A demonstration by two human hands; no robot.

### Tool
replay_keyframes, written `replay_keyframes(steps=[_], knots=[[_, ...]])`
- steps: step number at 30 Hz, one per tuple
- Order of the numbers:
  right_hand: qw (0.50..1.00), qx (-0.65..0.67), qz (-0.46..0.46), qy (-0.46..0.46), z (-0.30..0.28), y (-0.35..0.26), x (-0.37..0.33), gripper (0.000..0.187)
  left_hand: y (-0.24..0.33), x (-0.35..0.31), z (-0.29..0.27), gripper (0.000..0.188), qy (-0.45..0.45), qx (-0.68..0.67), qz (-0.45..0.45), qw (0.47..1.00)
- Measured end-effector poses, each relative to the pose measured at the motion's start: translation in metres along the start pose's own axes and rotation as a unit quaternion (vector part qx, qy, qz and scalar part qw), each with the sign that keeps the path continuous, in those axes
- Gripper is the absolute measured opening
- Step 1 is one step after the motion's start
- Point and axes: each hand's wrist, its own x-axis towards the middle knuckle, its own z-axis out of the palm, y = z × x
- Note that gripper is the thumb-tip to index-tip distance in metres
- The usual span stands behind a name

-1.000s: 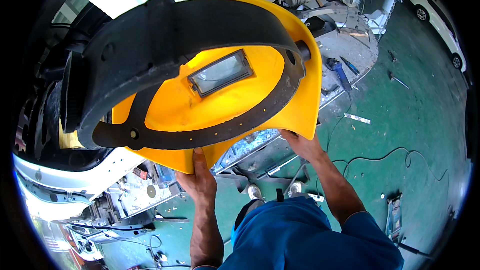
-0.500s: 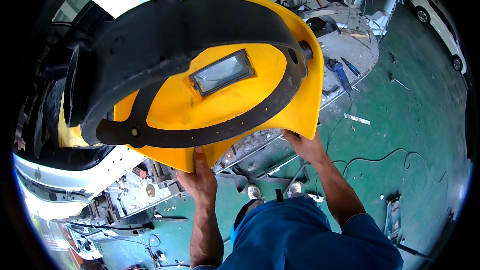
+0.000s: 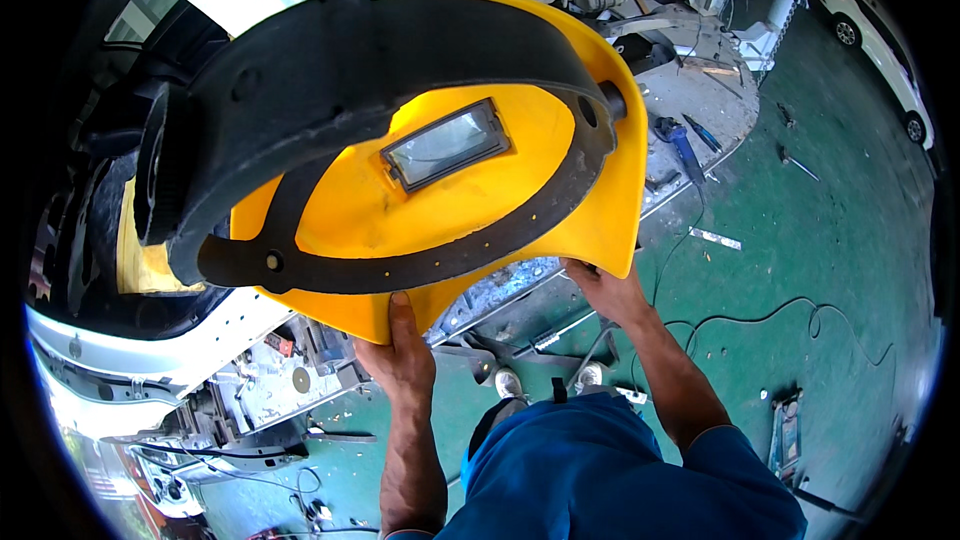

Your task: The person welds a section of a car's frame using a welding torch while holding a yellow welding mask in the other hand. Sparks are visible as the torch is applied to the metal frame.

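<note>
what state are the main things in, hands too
yellow plastic welding mask: held up, inside facing the camera
black plastic headband: attached to the mask, looped
left hand: gripping mask's lower edge
right hand: gripping mask's lower right edge
blue handheld power tool: lying down
thin dark cable: loosely curved

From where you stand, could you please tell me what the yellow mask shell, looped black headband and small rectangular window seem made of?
Yellow mask shell: probably moulded plastic, satin, given its even colour and soft sheen.
Looped black headband: likely plastic, matt, with small holes.
Rectangular window: glass or clear plastic, glossy, with pale reflections.
</note>
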Motion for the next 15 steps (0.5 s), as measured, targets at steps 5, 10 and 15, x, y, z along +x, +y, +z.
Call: replay_keyframes(steps=[5,10,15], knots=[[1.000,0.019,-0.012,0.007,0.0000,0.0006,-0.0010,0.044,-0.0004,0.0009,0.0008,0.037,0.005,0.007,0.019,1.000],[1.000,0.004,0.006,0.004,-0.0037,-0.0004,-0.0049,0.047,0.0008,0.0013,0.0016,0.037,0.001,0.010,0.014,1.000],[1.000,-0.004,0.007,-0.002,-0.0037,0.0015,-0.0044,0.046,-0.0001,0.0019,0.0025,0.037,0.004,0.013,0.015,1.000]])
